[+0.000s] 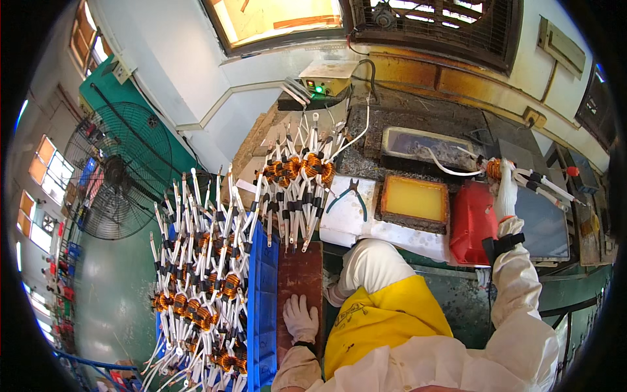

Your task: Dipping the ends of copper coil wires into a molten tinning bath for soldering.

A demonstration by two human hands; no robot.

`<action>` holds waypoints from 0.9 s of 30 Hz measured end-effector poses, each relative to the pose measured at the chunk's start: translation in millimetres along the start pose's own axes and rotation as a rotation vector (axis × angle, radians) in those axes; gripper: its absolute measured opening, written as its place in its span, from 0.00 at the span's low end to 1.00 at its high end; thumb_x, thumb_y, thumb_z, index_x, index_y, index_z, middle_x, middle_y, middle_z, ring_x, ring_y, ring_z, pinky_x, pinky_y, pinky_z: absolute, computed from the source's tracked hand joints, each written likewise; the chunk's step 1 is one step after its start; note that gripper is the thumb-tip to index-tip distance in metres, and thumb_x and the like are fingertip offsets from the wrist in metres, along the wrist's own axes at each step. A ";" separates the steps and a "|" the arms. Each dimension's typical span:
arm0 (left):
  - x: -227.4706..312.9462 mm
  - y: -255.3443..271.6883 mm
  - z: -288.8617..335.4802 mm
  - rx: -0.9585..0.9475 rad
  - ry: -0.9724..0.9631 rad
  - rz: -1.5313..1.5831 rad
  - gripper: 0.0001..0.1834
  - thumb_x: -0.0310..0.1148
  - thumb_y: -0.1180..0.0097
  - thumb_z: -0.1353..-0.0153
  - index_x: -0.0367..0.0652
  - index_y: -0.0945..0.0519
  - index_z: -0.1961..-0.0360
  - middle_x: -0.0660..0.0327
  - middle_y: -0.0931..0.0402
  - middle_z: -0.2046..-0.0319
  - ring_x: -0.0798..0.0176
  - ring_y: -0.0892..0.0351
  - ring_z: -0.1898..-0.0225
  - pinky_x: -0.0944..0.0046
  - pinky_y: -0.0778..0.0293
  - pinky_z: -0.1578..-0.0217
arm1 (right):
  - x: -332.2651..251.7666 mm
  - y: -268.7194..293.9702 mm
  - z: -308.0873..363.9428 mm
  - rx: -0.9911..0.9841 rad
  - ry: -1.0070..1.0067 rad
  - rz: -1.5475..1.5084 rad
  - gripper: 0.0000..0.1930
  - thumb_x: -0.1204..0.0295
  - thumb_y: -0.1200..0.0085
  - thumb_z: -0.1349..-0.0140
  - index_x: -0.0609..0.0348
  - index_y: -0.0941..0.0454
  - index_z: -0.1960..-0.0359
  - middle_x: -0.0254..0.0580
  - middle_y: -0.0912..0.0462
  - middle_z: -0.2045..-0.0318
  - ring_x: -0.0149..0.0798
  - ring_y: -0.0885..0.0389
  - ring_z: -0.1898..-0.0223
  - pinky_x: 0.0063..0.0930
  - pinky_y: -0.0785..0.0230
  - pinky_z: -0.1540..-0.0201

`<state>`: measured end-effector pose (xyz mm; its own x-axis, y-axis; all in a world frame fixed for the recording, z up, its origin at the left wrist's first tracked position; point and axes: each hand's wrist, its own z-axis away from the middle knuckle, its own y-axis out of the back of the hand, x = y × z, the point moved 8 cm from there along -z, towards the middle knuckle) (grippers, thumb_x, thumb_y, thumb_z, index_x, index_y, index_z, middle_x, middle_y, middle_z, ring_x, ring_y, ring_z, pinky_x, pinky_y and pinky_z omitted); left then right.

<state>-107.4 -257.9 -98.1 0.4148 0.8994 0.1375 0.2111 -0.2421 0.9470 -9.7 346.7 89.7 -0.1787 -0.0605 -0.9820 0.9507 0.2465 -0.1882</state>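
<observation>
A person in white gloves and a yellow apron (385, 313) works at a bench (358, 157). At the bench's right side, the right hand (506, 186) has its fingers clamped on a copper-wound coil (492, 169); its white leads stretch left over a rectangular grey-topped tray (428, 146) and out to the right. The left hand (301, 319) lies palm down, fingers slightly apart, on a reddish-brown board (300, 268) beside a blue crate (262, 313) piled with similar coils (202, 313). Pliers (353, 189) lie left of a yellow-filled tray (413, 199); a red container (473, 222) stands right of it.
</observation>
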 end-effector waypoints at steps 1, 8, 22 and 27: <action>0.8 0.2 -0.4 0.006 -0.008 -0.001 0.25 0.41 0.49 0.50 0.43 0.30 0.51 0.53 0.36 0.48 0.47 0.40 0.45 0.48 0.45 0.44 | -2.5 1.9 1.3 0.021 0.009 0.006 0.23 0.50 0.46 0.47 0.54 0.31 0.59 0.36 0.28 0.86 0.24 0.41 0.94 0.18 0.50 0.91; 1.7 0.7 0.1 -0.006 0.003 -0.019 0.25 0.41 0.49 0.50 0.44 0.30 0.51 0.53 0.36 0.48 0.47 0.40 0.45 0.49 0.45 0.44 | -10.0 10.0 9.4 0.005 0.017 -0.026 0.22 0.50 0.47 0.46 0.53 0.31 0.59 0.35 0.30 0.87 0.25 0.43 0.94 0.18 0.51 0.91; -6.7 -9.3 -6.4 -0.095 0.072 0.113 0.24 0.42 0.49 0.49 0.43 0.30 0.51 0.51 0.36 0.48 0.46 0.41 0.45 0.48 0.46 0.44 | -20.8 49.1 55.7 -0.162 -0.426 -0.922 0.27 0.53 0.50 0.45 0.65 0.33 0.55 0.45 0.23 0.76 0.20 0.39 0.92 0.10 0.43 0.89; 0.2 37.6 -47.8 -0.003 0.140 0.465 0.10 0.33 0.50 0.45 0.40 0.23 0.65 0.52 0.24 0.65 0.49 0.26 0.60 0.55 0.30 0.57 | -41.3 44.3 99.8 -0.601 -0.642 -1.378 0.32 0.52 0.52 0.45 0.59 0.41 0.43 0.41 0.24 0.66 0.21 0.36 0.85 0.20 0.34 0.74</action>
<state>-141.7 -249.5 -48.6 0.3411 0.7365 0.5842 0.0286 -0.6292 0.7767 65.2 263.5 123.3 -0.4849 -0.8725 0.0605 -0.0858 -0.0214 -0.9961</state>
